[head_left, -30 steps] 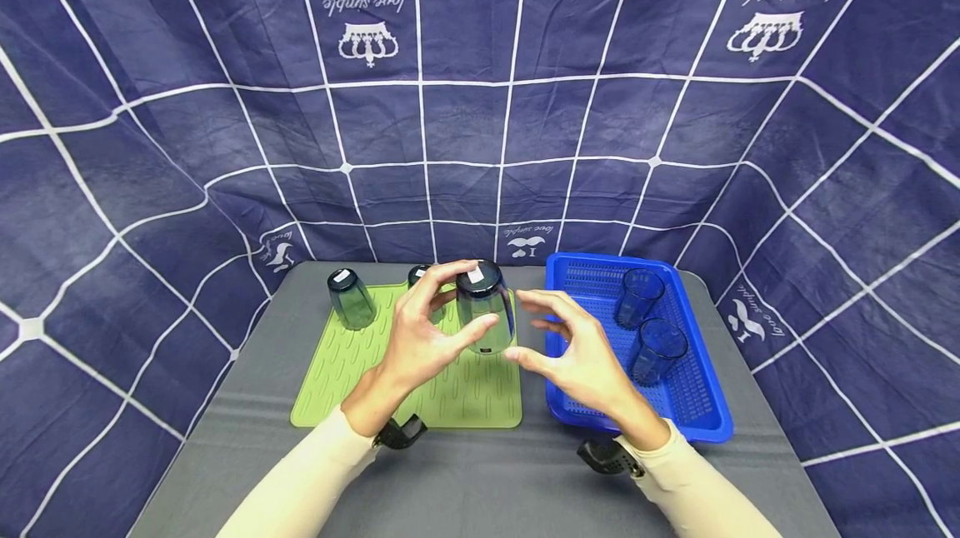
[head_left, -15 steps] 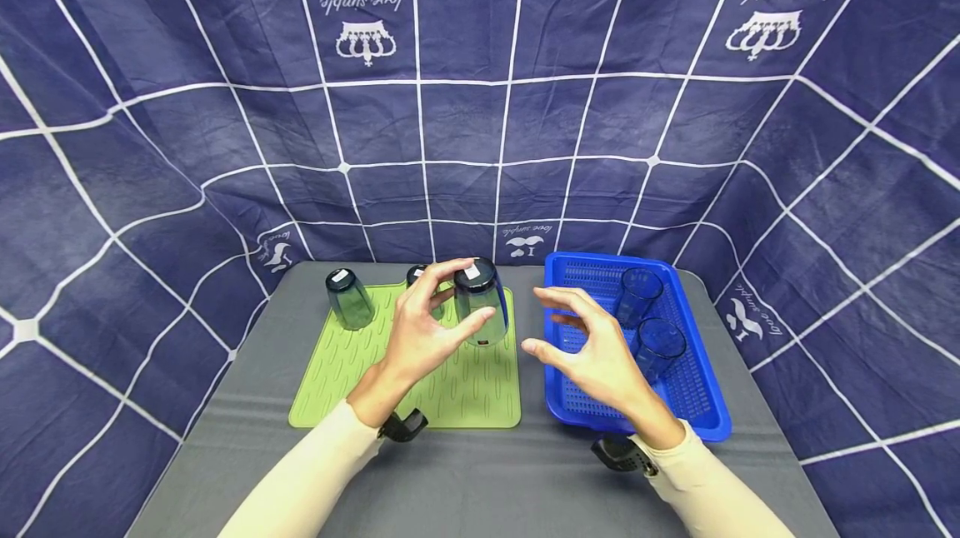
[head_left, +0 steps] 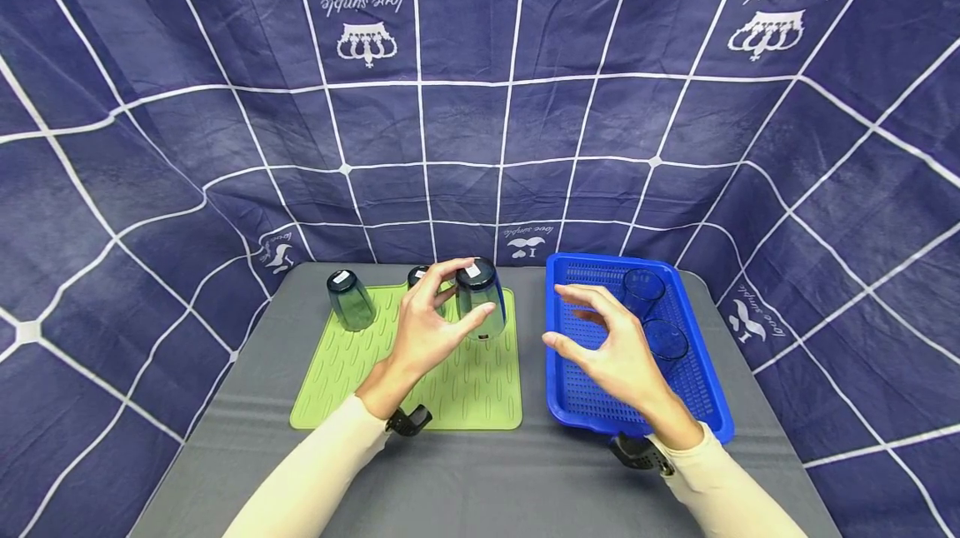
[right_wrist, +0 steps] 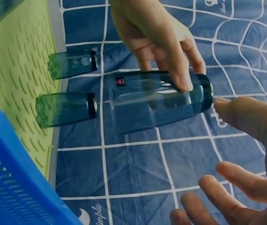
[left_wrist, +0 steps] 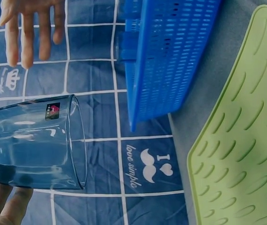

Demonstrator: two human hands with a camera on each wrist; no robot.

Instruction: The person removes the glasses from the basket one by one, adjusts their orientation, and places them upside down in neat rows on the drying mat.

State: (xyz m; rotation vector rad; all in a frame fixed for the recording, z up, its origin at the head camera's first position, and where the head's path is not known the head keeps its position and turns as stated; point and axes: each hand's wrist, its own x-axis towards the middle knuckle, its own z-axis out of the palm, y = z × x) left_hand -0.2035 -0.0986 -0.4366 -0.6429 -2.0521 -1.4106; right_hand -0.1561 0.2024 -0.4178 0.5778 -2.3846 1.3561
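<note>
Left fingers clasping an upturned glass, right fingers parted and empty, white base sticker in head view only

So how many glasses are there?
5: a held glass in the left hand; a left glass and a middle glass upturned on the green mat; a farther glass and a nearer glass in the blue basket. Some may be hidden.

Left-wrist view — held glass, left grip cut off by edge.
</note>
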